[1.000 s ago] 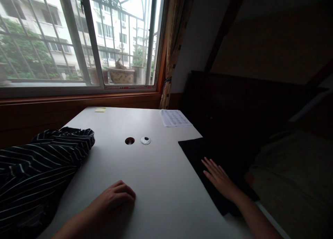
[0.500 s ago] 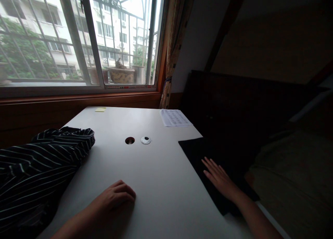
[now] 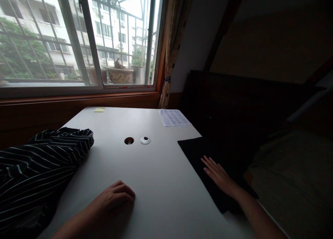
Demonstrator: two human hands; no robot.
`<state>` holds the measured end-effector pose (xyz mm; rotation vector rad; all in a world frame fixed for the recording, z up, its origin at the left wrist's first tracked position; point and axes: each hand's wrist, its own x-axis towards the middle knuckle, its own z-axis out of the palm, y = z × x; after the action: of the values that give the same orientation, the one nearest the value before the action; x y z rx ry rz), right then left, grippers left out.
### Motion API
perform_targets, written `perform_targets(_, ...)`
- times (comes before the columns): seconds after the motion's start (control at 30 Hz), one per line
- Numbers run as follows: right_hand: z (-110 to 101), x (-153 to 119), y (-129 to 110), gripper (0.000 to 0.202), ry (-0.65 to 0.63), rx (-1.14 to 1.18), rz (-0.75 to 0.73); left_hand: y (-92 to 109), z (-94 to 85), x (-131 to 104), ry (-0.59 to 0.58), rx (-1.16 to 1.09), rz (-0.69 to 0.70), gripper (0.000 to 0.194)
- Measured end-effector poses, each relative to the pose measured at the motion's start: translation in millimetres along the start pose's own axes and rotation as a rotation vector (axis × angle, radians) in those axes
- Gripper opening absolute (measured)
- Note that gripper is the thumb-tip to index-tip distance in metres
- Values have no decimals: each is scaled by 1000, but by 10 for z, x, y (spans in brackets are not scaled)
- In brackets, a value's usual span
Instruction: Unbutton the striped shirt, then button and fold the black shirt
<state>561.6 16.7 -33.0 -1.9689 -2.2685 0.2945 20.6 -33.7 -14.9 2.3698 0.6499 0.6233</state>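
Observation:
My left hand (image 3: 119, 196) rests on the white table (image 3: 158, 176), its fingers curled in and held together. No object shows in it, though its underside is out of sight. Over on the right, my right hand (image 3: 217, 173) lies flat with fingers stretched out on a folded black cloth (image 3: 191, 145). That cloth runs along the table's right side, and its far part blends into the dark. A black cloth with white stripes (image 3: 52, 155), crumpled, is at the left side of the table, apart from my left hand.
Two round holes are in the table's middle, a dark open one (image 3: 129, 141) and one with a white cap (image 3: 145, 140). Printed papers (image 3: 174, 117) lie at the far right corner and a yellow sticky note (image 3: 99, 109) at the far left. Behind stands a window (image 3: 119, 41).
The view has shifted very slightly. Both hands keep their poses, and the cloths stay where they were.

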Motion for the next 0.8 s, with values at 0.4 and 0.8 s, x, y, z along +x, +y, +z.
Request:
perform_targets(0.4, -123, 391, 987, 65, 15, -171, 269, -4, -4, 1, -13, -11, -18, 18)
perform_targets(0.8, -31, 1396, 314, 65, 78, -153, 51, -10, 2, 20, 13, -17, 0, 17)
